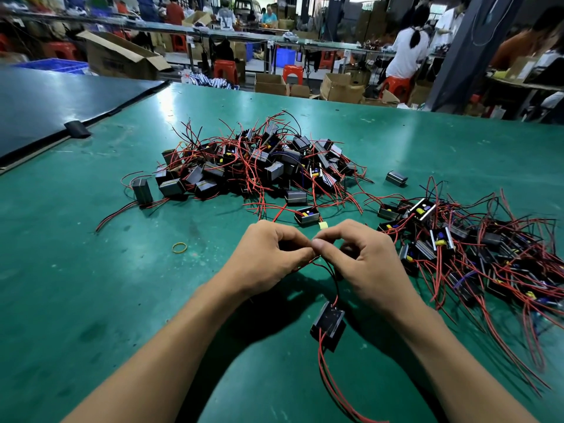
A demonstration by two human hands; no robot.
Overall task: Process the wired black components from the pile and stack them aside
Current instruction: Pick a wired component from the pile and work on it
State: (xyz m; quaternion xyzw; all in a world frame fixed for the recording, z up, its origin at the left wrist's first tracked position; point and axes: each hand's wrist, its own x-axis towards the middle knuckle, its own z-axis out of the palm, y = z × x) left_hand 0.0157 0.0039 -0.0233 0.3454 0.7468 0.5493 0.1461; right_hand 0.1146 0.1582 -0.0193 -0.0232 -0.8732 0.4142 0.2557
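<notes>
A big pile of black box components [256, 160] with red and black wires lies in the middle of the green table [76, 270]. A second, flatter heap of components [464, 251] spreads at the right. My left hand [271, 257] and my right hand [363, 264] meet thumb to thumb above the table and pinch the red and black wires of one black component [328, 326], which hangs below them close to the table. Two more red wires trail from its underside toward me.
A yellow rubber band [179, 247] lies left of my hands. One lone component [396, 178] sits between the two heaps, another [306, 215] just beyond my fingers with a small yellow piece [323, 225] beside it. A dark panel [61, 102] covers the table's far left. People work at benches behind.
</notes>
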